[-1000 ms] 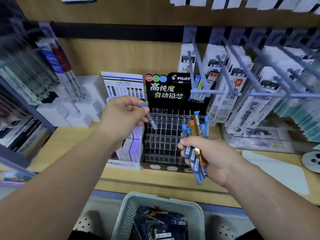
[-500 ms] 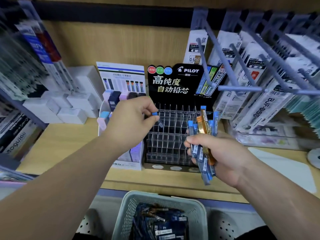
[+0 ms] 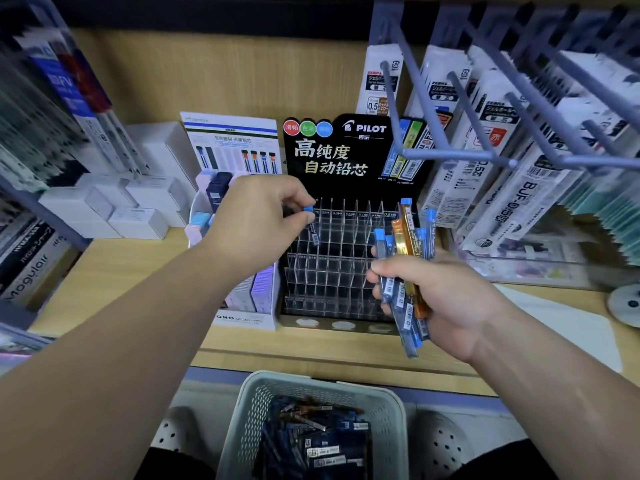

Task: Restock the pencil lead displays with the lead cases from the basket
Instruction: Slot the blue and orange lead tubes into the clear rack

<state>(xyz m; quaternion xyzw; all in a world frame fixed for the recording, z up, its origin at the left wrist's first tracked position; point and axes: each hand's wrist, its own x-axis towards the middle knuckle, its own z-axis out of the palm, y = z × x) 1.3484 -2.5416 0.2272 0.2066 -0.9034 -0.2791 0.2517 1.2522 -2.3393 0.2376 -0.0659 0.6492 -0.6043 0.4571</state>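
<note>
A black Pilot lead display point(image 3: 339, 265) with a clear grid of slots stands on the wooden shelf. My left hand point(image 3: 256, 216) pinches one blue-capped lead case point(image 3: 311, 225) by its top, its lower end in the display's top-left slots. My right hand point(image 3: 436, 292) grips a bundle of lead cases point(image 3: 405, 268), several blue-capped and one orange, in front of the display's right side. A pale mesh basket point(image 3: 249, 414) with several dark blue lead cases sits below the shelf edge.
A white Mono lead box display point(image 3: 242, 299) stands left of the Pilot rack. White boxes point(image 3: 138, 209) are stacked further left. Grey pegs point(image 3: 457, 154) with hanging refill packs jut out at upper right. A clear tray point(image 3: 526, 261) lies right of the rack.
My left hand has carried the single case rightward and down, from beside the display's left edge to its top-left slots. My right hand keeps the bundle in much the same place.
</note>
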